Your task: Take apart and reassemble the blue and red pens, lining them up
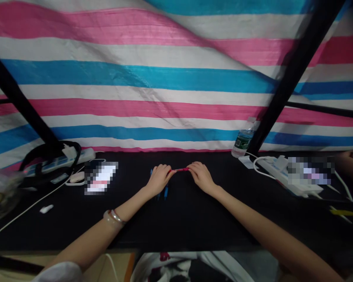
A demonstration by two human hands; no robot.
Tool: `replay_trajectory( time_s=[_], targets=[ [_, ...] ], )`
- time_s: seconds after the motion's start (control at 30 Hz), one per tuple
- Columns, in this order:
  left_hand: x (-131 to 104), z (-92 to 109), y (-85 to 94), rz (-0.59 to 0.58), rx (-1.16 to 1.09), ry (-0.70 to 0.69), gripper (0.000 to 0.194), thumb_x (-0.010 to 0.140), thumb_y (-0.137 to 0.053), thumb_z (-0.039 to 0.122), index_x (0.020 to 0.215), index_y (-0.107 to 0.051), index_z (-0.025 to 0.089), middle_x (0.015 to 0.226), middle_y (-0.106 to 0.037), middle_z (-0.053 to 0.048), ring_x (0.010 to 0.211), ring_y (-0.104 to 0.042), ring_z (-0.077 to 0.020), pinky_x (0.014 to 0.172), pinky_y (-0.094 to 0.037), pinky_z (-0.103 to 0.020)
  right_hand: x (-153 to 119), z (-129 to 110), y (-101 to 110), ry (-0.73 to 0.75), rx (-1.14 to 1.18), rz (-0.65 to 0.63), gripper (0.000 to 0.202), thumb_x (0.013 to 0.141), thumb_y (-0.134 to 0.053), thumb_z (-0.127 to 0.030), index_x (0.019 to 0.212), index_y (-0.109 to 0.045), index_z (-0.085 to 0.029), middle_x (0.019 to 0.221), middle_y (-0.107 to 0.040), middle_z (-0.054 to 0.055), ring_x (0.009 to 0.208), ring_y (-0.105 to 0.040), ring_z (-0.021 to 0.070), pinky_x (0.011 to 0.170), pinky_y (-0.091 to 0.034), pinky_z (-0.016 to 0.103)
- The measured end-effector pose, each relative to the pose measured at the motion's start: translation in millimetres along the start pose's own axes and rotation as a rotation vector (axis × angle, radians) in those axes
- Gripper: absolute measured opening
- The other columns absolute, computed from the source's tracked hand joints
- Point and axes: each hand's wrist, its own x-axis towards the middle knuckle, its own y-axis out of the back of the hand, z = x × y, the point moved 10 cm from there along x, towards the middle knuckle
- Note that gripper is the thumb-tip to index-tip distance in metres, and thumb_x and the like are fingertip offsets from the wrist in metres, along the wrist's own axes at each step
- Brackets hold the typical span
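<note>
A thin red pen (181, 170) lies level between my two hands over the black table. My left hand (159, 179) has its fingers closed on the pen's left end. The pen's right end is pinched in the fingers of my right hand (201, 177). Beside and below my left hand are blue pens (166, 192), partly hidden by that hand. My left wrist wears bracelets.
At the left are a phone (102, 178), a power strip (86, 156), cables and a small white object (46, 208). A water bottle (242, 141) stands at the back right, near another power strip (300, 186), a blurred screen and another person's hand (351, 164).
</note>
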Motion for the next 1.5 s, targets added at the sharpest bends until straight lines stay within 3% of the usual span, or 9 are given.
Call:
replay_trajectory(
  time_s=[0.23,0.43,0.57,0.9,1.07,1.33,1.5],
  targets=[
    [-1.2,-4.3,-2.5,0.000,0.051,0.006,0.035,0.092,-0.030,0.042,0.080,-0.053,0.018,0.081,-0.053,-0.004,0.078,-0.047,-0.0189,0.067,-0.031,-0.030,-0.5,-0.8,-11.5,0.021,0.006,-0.090,0.027,0.091,-0.038,-0.022,0.103,-0.062,-0.021,0.104,-0.064,0.007,0.108,-0.049,0.0211,0.085,-0.039,0.035],
    [-0.9,-0.3,-1.4,-0.006,-0.020,-0.027,0.037,0.093,-0.030,0.040,0.075,-0.053,0.017,0.078,-0.052,-0.003,0.076,-0.046,-0.0179,0.065,-0.032,-0.029,-1.8,-5.1,-12.1,0.014,-0.030,-0.100,0.034,0.092,-0.032,-0.020,0.119,-0.053,-0.020,0.117,-0.059,0.008,0.116,-0.046,0.0203,0.090,-0.039,0.038],
    [-1.6,0.3,2.6,0.028,-0.054,-0.038,0.036,0.093,-0.031,0.039,0.074,-0.053,0.018,0.077,-0.052,-0.003,0.075,-0.046,-0.0174,0.065,-0.031,-0.030,0.1,-11.6,-8.2,0.066,-0.035,-0.073,0.031,0.090,-0.035,-0.016,0.112,-0.057,-0.019,0.111,-0.062,0.008,0.114,-0.047,0.0201,0.088,-0.040,0.036],
    [-1.2,2.7,1.7,-0.016,-0.026,-0.027,0.033,0.092,-0.033,0.037,0.074,-0.052,0.018,0.077,-0.052,-0.002,0.074,-0.047,-0.0171,0.065,-0.031,-0.029,-0.4,-23.5,-6.0,0.116,-0.128,-0.045,0.031,0.085,-0.038,-0.008,0.106,-0.061,-0.016,0.107,-0.063,0.011,0.112,-0.048,0.0230,0.088,-0.037,0.040],
    [-1.4,2.8,1.1,-0.020,-0.041,-0.028,0.034,0.092,-0.033,0.038,0.072,-0.051,0.017,0.077,-0.053,-0.002,0.073,-0.049,-0.0171,0.065,-0.032,-0.029,-0.5,-24.5,-5.2,0.128,-0.186,-0.043,0.030,0.084,-0.040,-0.007,0.105,-0.061,-0.015,0.106,-0.064,0.011,0.112,-0.049,0.0232,0.087,-0.037,0.040],
    [2.6,-13.1,-6.5,0.000,-0.260,0.043,0.045,0.092,-0.028,0.038,0.059,-0.051,0.018,0.063,-0.052,-0.002,0.066,-0.051,-0.0164,0.061,-0.032,-0.027,-3.8,-34.5,-2.6,0.181,-0.227,-0.005,0.025,0.085,-0.043,-0.009,0.102,-0.061,-0.016,0.102,-0.065,0.011,0.113,-0.048,0.0262,0.090,-0.033,0.044],
    [1.4,-10.3,-1.5,0.008,-0.209,0.050,0.039,0.091,-0.033,0.039,0.066,-0.053,0.018,0.069,-0.053,-0.002,0.071,-0.051,-0.0170,0.063,-0.033,-0.028,-3.6,-31.7,-1.0,0.154,-0.179,-0.006,0.020,0.085,-0.045,-0.012,0.096,-0.061,-0.015,0.097,-0.066,0.010,0.107,-0.053,0.0242,0.086,-0.035,0.039]
  ],
)
